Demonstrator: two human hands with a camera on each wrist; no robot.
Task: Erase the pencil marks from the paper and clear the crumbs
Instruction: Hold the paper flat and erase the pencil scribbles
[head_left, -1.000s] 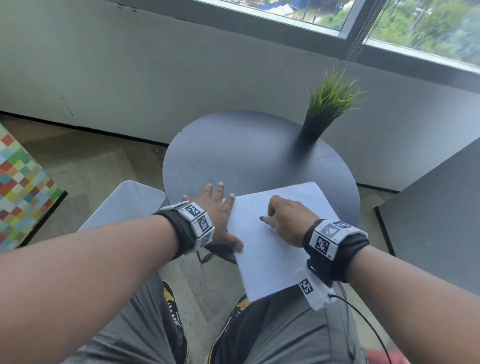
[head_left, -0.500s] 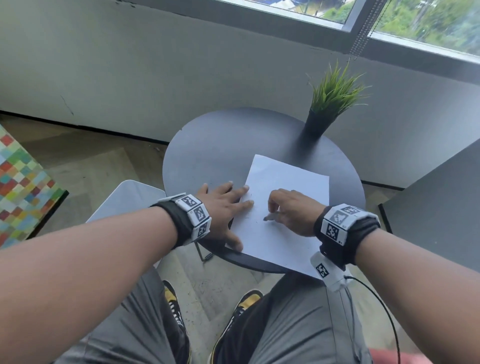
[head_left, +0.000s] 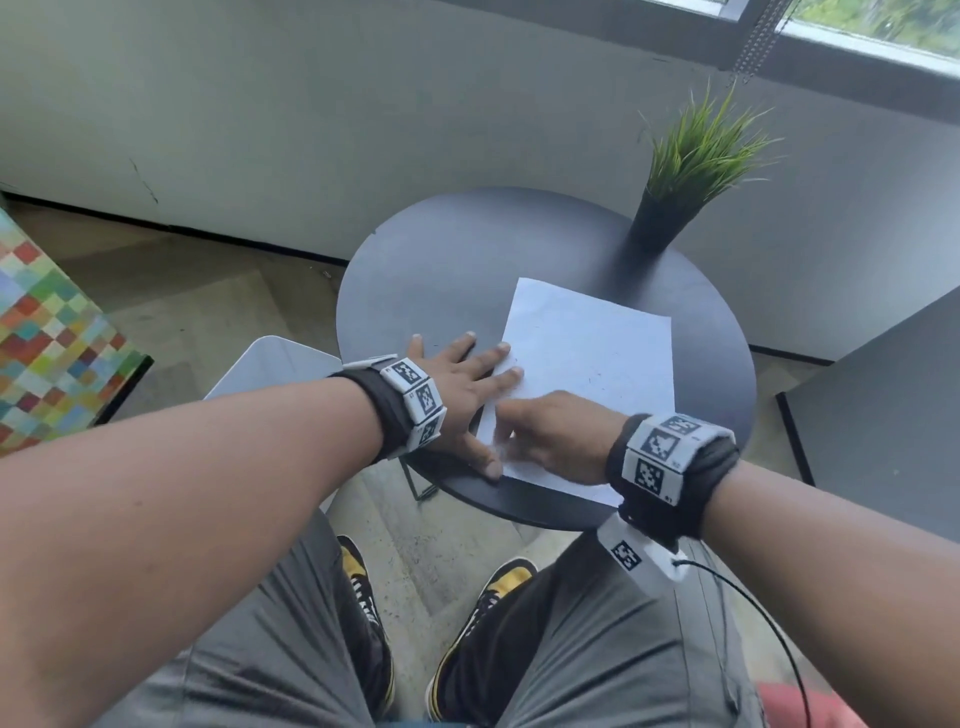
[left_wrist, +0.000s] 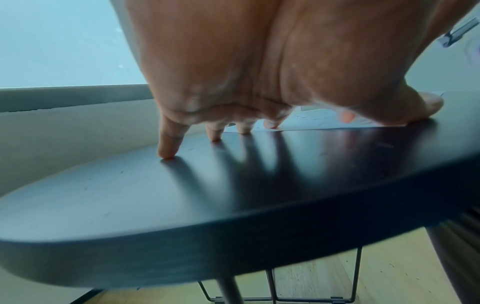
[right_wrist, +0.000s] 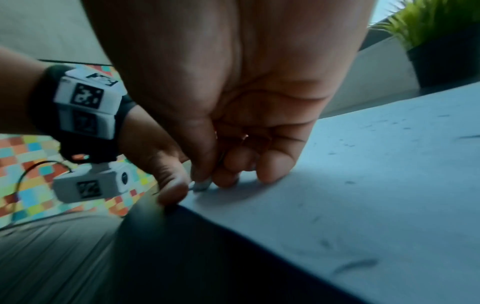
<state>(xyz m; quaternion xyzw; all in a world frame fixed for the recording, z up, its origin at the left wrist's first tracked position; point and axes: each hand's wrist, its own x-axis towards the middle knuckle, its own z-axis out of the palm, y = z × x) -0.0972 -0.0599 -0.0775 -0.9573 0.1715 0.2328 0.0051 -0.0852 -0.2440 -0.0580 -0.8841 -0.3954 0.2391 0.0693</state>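
A white sheet of paper (head_left: 592, 358) lies on the round dark table (head_left: 441, 270), its near edge close to the table's rim. Dark pencil strokes and specks (right_wrist: 355, 265) show on the paper (right_wrist: 363, 185). My left hand (head_left: 462, 384) lies flat with fingers spread; two fingertips press the paper's left edge, and the thumb rests on the table by its near-left corner. My right hand (head_left: 550, 441) is curled over that corner. It pinches a small pale eraser (right_wrist: 201, 186) against the sheet, right beside the left thumb.
A potted grass plant (head_left: 691, 171) stands at the table's far right edge. A white seat (head_left: 275, 364) is left of the table, with a chequered multicolour block (head_left: 47, 332) beyond it. A grey panel (head_left: 883, 415) is on the right. My knees sit under the near rim.
The paper has slid further onto the table. My right hand with the eraser has moved left and nearer, to the paper's near-left corner. The left hand stays flat on the paper's left edge.
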